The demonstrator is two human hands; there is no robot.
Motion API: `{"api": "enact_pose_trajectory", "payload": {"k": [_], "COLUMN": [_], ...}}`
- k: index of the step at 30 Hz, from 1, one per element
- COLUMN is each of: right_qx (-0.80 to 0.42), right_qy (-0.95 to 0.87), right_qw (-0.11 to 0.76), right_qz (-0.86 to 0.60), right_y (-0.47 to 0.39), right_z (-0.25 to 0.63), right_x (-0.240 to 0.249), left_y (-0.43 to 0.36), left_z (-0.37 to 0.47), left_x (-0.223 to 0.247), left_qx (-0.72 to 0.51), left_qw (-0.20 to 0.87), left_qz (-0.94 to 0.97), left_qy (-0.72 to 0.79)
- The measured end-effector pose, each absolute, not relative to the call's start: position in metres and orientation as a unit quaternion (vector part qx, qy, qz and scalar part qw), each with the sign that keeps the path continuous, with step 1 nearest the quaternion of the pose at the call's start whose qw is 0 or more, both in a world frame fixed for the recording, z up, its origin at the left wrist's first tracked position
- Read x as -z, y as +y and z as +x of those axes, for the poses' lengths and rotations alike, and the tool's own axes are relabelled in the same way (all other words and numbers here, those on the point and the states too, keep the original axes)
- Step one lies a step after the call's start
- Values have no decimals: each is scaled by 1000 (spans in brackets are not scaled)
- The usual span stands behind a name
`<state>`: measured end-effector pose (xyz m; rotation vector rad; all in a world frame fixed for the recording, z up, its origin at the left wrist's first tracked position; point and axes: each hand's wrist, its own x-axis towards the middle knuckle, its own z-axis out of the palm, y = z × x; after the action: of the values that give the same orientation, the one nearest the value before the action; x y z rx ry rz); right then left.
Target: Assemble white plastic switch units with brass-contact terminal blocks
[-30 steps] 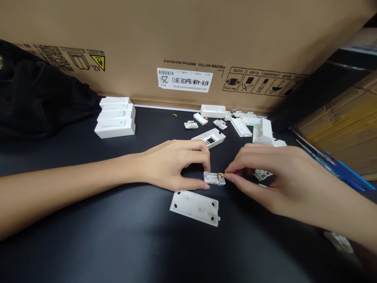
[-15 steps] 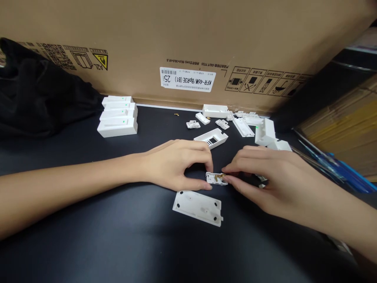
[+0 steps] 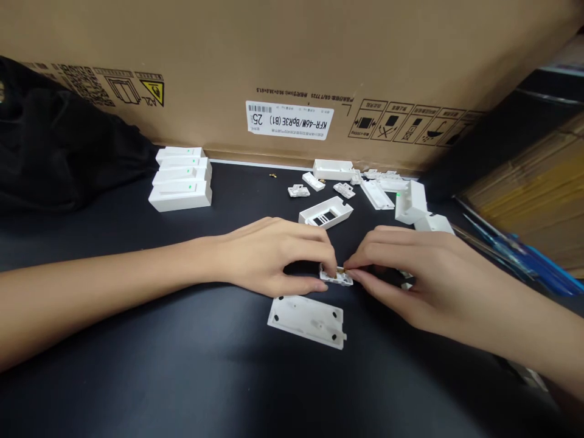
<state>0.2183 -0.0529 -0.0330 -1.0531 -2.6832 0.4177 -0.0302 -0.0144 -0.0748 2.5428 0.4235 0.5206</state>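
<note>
A small white plastic switch housing [image 3: 338,280] with a brass strip [image 3: 344,271] in it lies on the dark table between my hands. My left hand [image 3: 283,252] bends its index fingertip down onto the strip, with the thumb at the housing's near left edge. At the right end, my right hand [image 3: 410,261] pinches thumb and index finger together at the strip; the fingertips partly cover it. Just nearer to me lies a flat white back plate [image 3: 308,321] with dark holes. Beyond the hands sits an open white cover [image 3: 326,213] with a rectangular window.
Several white cases with green marks [image 3: 180,188] stand in a row at the left, beside a black cloth [image 3: 68,146]. Loose white parts [image 3: 378,194] and a small brass piece [image 3: 272,176] lie at the back. A large cardboard box [image 3: 205,48] walls the far side. Blue-handled tools [image 3: 524,249] are at right.
My left index finger has moved right and down, from the housing's left end onto the brass strip. The right hand keeps its pinch at the right end.
</note>
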Motion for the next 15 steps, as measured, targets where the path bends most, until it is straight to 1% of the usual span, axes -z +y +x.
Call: {"api": "enact_pose_trajectory", "payload": {"k": [15], "right_qx": [-77], "right_qy": [-913], "right_qw": [78], "right_qz": [-392], "right_y": [-60], "right_z": [219], "right_x": [44], "left_y": [-16], "left_z": [-29], "left_x": [76], "left_qx": [-195], "left_qw": [232], "left_qz": [940], "left_qy": [156]}}
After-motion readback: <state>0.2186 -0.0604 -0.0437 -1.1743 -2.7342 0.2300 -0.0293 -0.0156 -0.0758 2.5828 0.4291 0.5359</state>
